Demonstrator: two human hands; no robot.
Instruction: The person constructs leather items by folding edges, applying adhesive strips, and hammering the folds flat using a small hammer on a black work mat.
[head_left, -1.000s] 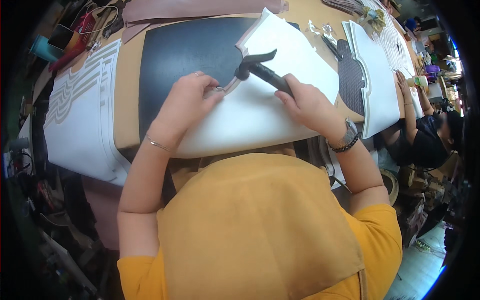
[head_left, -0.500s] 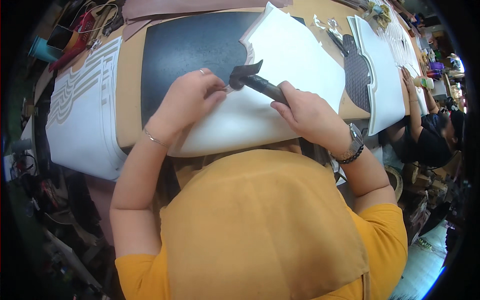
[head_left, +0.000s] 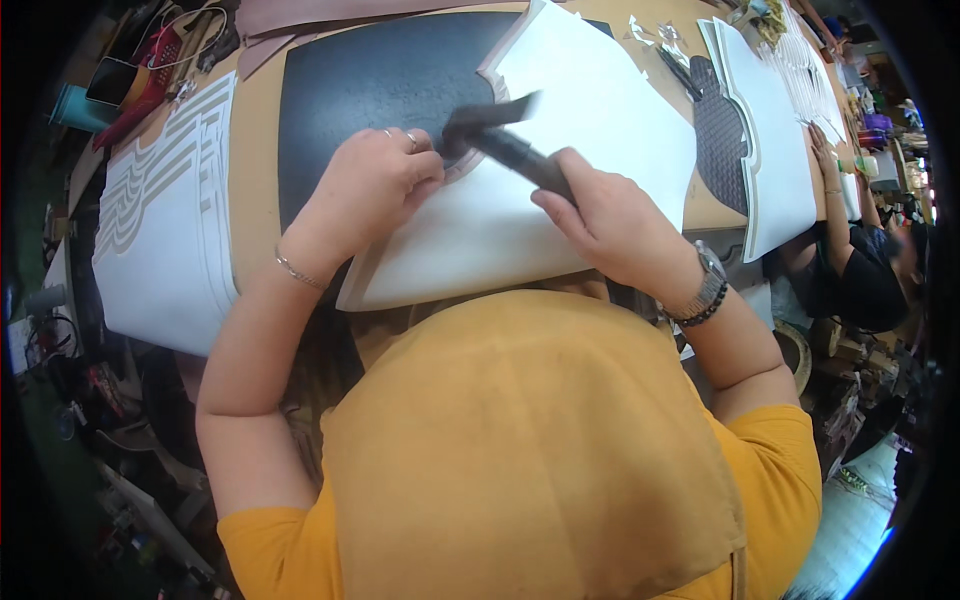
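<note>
My right hand (head_left: pixel 625 225) is wrapped round the dark handle of a hammer (head_left: pixel 520 155). Its head, smeared by motion, hangs over the curved, pinkish-brown edge of a large white piece of leather-like sheet (head_left: pixel 600 130). My left hand (head_left: pixel 375 185) is closed, fingers curled at that same edge just left of the hammer head; its fingertips are partly hidden and seem to pinch the sheet. Under the sheet lies a black mat (head_left: pixel 370 80), and the sheet's near part hangs toward my apron.
At left, striped white sheets (head_left: pixel 165 230) overhang the table. More white sheets (head_left: pixel 775 150) and a dark textured pad (head_left: pixel 715 140) lie right, near a dark pen-like tool (head_left: pixel 680 75) and scraps. A turquoise cup (head_left: pixel 80 108) stands far left. Another person (head_left: pixel 850 260) works at far right.
The hammer head has shifted slightly left and up. My left hand has drawn slightly left, its fingers curled tighter, and its forearm has swung outward.
</note>
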